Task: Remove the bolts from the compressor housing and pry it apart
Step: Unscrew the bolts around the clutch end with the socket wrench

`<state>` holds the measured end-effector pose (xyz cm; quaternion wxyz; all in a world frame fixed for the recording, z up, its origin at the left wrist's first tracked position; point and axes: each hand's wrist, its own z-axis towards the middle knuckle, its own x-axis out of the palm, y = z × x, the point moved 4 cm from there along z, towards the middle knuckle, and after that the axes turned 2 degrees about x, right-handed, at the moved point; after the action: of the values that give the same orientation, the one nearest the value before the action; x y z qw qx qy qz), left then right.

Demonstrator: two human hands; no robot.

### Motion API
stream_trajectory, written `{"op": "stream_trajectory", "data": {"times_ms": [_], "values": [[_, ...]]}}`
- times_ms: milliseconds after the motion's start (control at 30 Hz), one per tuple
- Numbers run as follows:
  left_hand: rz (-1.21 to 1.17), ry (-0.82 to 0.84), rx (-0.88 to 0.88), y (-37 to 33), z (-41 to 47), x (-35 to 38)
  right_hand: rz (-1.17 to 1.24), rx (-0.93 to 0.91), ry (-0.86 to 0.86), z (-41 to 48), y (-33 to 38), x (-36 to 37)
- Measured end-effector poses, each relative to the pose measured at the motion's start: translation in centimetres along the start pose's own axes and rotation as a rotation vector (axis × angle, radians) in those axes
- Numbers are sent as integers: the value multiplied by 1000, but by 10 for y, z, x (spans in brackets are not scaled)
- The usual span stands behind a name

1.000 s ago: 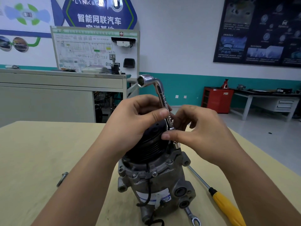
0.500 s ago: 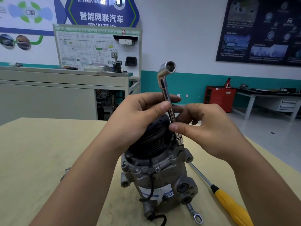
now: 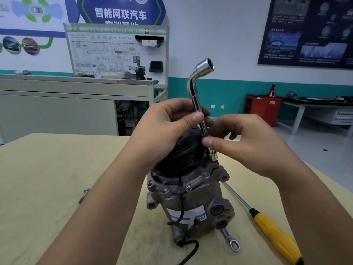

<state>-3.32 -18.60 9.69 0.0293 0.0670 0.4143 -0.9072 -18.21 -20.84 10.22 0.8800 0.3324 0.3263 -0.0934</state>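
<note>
The compressor (image 3: pixel 191 197) stands on end at the middle of the tabletop (image 3: pixel 47 178), pulley (image 3: pixel 183 153) uppermost, with no clamp visible. An L-shaped wrench (image 3: pixel 198 104) stands nearly upright, its lower socket on the housing flange at the far right side, just beside the pulley. The socket hides the bolt beneath it.

The left hand (image 3: pixel 166 129) holds the shaft at mid-length, thumb and fingers curled round it. The right hand (image 3: pixel 248 146) pinches the shaft lower down between thumb and forefinger.

Probable hazards from this position:
- The shaft leans slightly. Further tilt may lift the socket partly off the bolt head, so that it slips or rounds the corners.
- Neither hand steadies the housing. A side load on the wrench may tip the compressor.
- A freed bolt may fall and roll. One loose bolt (image 3: pixel 84 196) already lies to the left.
- A toppling compressor would strike the screwdriver (image 3: pixel 275 234) or spanner (image 3: pixel 232 242) lying just beside it
</note>
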Motion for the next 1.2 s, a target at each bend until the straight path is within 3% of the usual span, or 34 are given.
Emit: {"op": "stream_trajectory", "data": {"times_ms": [200, 467, 767, 1200], "values": [[25, -56, 2, 1, 0, -3, -49, 16, -80, 1, -1, 1], [40, -119, -30, 1, -2, -4, -83, 7, -16, 0, 1, 2], [-37, 71, -37, 0, 0, -1, -76, 4, 37, 2, -1, 2], [30, -65, -8, -3, -4, -1, -39, 28, 38, -1, -1, -2]]}}
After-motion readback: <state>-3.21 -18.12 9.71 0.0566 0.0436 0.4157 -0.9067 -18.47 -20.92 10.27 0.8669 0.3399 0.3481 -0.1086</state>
